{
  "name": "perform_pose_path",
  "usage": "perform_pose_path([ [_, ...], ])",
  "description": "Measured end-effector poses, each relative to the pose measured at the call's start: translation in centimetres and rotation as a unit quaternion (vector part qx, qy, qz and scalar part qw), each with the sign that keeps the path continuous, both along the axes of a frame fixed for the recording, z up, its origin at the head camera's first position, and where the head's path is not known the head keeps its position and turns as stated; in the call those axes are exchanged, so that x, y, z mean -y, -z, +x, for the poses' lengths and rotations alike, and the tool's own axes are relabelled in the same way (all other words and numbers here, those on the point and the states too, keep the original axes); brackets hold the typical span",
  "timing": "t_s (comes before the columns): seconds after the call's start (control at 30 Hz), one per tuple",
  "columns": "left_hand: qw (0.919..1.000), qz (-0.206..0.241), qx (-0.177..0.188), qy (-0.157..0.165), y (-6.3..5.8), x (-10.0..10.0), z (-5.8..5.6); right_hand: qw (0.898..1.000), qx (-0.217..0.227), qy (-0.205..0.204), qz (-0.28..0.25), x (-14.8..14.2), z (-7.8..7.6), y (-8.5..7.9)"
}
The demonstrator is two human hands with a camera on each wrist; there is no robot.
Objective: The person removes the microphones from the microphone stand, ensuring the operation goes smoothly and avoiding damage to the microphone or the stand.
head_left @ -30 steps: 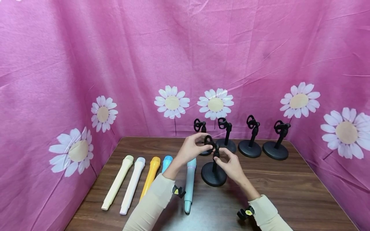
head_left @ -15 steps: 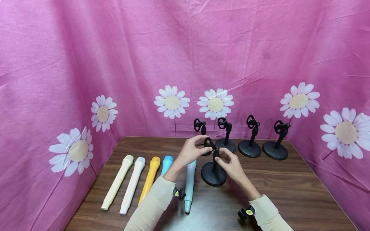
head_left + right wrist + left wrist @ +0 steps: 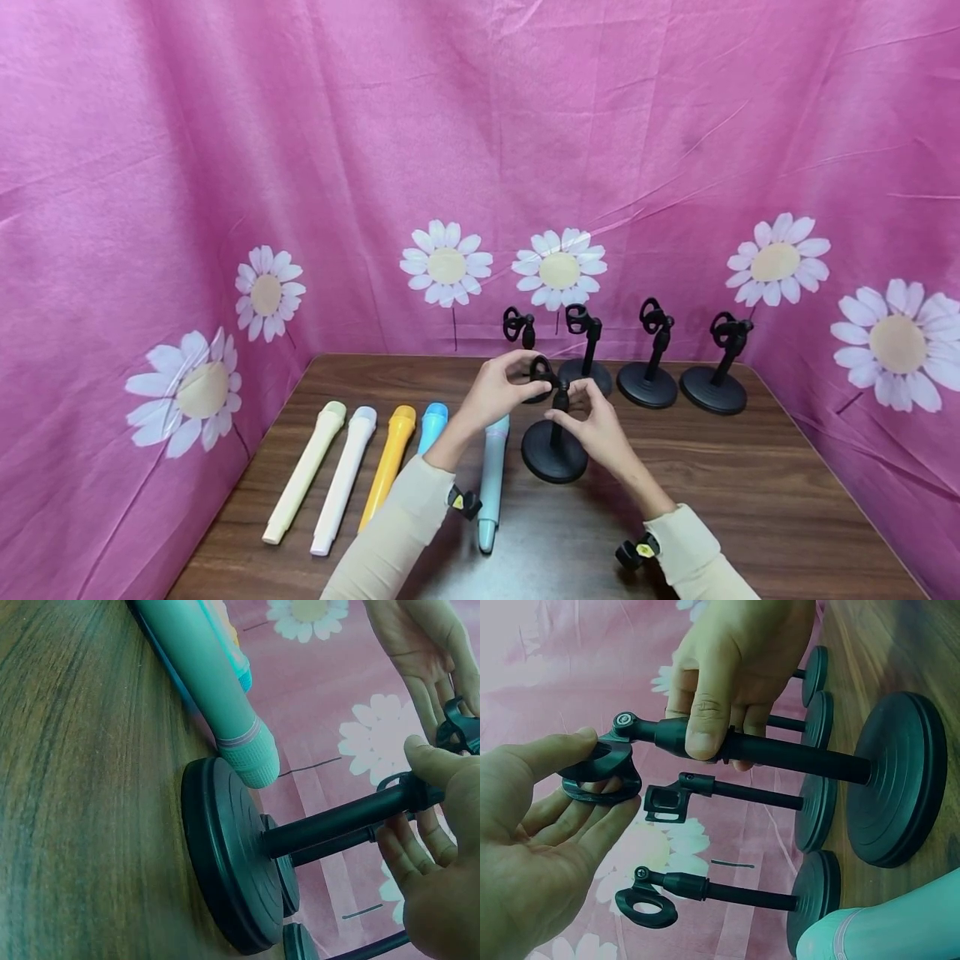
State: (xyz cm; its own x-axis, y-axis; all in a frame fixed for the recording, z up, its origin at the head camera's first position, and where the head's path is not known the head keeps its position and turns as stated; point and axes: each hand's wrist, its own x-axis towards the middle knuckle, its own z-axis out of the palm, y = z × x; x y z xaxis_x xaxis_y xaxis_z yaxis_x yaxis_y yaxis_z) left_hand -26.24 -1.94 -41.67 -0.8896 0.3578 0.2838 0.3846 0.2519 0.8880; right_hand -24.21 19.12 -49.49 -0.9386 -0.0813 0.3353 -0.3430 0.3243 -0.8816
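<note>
A black desktop microphone stand (image 3: 553,460) with a round base stands upright on the table in front of me. My left hand (image 3: 495,393) pinches its clip (image 3: 600,780) between thumb and fingers, as the left wrist view shows. Lower down, my right hand (image 3: 603,429) holds the collar at the top of the stem (image 3: 802,759), thumb on one side and fingers on the other. Just left of the base lies a teal microphone (image 3: 492,479), apart from both hands. My left forearm partly covers a blue microphone (image 3: 433,423).
Further left lie orange (image 3: 390,458), white (image 3: 345,479) and pale yellow (image 3: 306,471) microphones. Several more black stands, among them the rightmost stand (image 3: 715,387), line the back of the wooden table (image 3: 750,500). A pink flowered curtain (image 3: 480,150) hangs behind and at the sides.
The clip has tilted slightly downward with my left hand on it. My right thumb has shifted left across the stem's collar. The base has stayed in place.
</note>
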Motion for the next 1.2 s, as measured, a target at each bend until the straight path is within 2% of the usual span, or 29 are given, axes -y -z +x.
perform_pose_path([
  [0.13, 1.0000, -0.003, 0.009, -0.001, -0.15, 0.03, 0.08, 1.000, 0.001, -0.024, 0.017, -0.28, 0.07, 0.04],
  [0.3, 0.9999, 0.001, 0.014, 0.001, -0.05, 0.02, 0.04, 0.998, -0.026, -0.054, -0.016, -0.63, 0.25, 0.22],
  [0.43, 0.9999, -0.003, 0.012, 0.001, 0.10, 0.00, 0.02, 0.999, -0.045, -0.025, -0.016, -0.47, 0.19, 0.26],
  [0.57, 0.9999, -0.010, 0.004, -0.003, 0.12, 0.06, 0.02, 0.999, -0.036, 0.017, 0.007, 0.01, -0.08, 0.20],
  [0.67, 0.9999, -0.010, 0.000, -0.003, 0.07, 0.11, -0.01, 0.999, -0.016, 0.014, 0.025, 0.24, -0.23, 0.14],
  [0.77, 1.0000, -0.007, 0.003, -0.001, 0.05, 0.10, -0.05, 0.999, -0.006, -0.013, 0.032, 0.10, -0.09, 0.10],
  [0.87, 1.0000, -0.002, 0.008, 0.002, 0.05, 0.06, -0.10, 0.999, -0.017, -0.038, 0.001, -0.22, 0.12, 0.09],
  [1.0, 0.9999, 0.004, 0.014, 0.004, 0.11, -0.03, -0.10, 0.996, -0.053, -0.055, -0.053, -0.58, 0.25, 0.17],
  [1.2, 1.0000, -0.004, 0.006, 0.001, 0.16, -0.08, -0.13, 0.998, -0.051, -0.006, -0.036, -0.30, 0.15, 0.10],
])
